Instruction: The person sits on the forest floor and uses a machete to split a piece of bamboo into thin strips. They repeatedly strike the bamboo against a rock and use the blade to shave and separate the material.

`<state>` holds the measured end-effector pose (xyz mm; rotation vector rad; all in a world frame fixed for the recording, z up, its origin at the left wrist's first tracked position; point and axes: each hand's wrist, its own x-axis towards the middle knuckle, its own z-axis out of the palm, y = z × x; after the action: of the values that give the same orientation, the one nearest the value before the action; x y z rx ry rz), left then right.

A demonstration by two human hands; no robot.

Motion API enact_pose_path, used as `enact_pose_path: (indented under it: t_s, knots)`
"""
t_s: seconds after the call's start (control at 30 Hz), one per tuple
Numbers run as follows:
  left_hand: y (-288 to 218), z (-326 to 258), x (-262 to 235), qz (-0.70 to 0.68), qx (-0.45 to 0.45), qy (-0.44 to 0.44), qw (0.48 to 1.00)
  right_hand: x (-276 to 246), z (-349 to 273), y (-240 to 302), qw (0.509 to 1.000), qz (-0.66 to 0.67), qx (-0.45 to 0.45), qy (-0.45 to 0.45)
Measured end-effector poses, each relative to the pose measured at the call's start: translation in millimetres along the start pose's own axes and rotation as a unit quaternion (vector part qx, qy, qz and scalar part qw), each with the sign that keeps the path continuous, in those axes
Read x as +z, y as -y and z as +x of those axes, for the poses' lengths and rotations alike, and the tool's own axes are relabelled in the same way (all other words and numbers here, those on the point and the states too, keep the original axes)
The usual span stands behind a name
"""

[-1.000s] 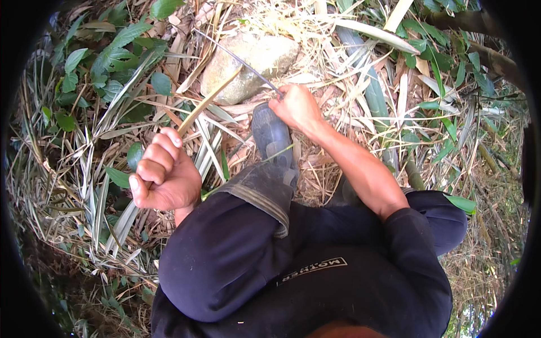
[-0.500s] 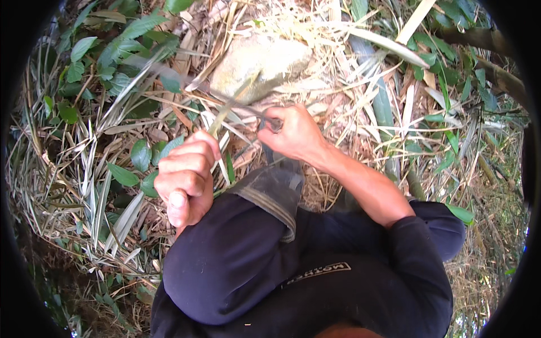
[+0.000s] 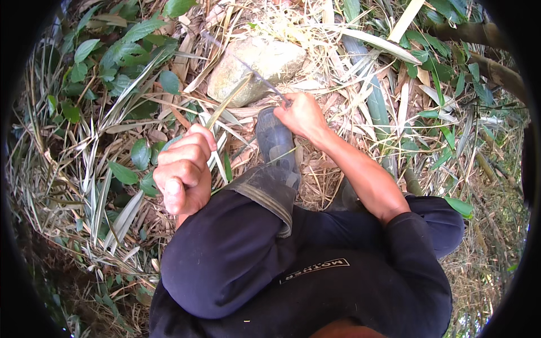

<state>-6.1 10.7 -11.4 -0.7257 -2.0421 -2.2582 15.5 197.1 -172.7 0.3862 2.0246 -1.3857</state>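
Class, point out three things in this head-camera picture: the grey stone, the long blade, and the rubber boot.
Grey stone [image 3: 256, 67], head view, on its bare top face.
Long blade [image 3: 242, 63], head view, mid-length, where it crosses the stone.
Rubber boot [image 3: 274, 138], head view, on the dark upper of the foot.
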Motion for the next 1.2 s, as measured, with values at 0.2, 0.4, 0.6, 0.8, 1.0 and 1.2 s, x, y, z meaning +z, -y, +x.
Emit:
enact_pose_path:
  t_s: [0.2,0.4,0.6,0.8,1.0,1.2]
  knots:
    - [1,-4,-8,0.01,-0.002,-0.114,0.993,6,0,0,0.998,-0.024,-0.047,-0.038]
    - [-1,1,-5,-0.012,-0.027,-0.237,0.971,-2,-32,53,0.987,-0.04,-0.151,0.028]
    - [-2,-6,-5,-0.042,-0.036,-0.186,0.981,-2,-10,29,1.0,-0.016,-0.021,0.015]
    - [3,1,-9,-0.05,-0.022,-0.19,0.98,-2,-30,47,0.99,-0.03,-0.14,0.006]
    - [-1,-6,-9,-0.043,-0.014,-0.186,0.982,-3,-3,11,0.999,-0.012,-0.031,-0.007]
    - [3,0,-13,-0.044,-0.029,-0.25,0.967,-9,-4,33,0.999,-0.04,-0.034,-0.002]
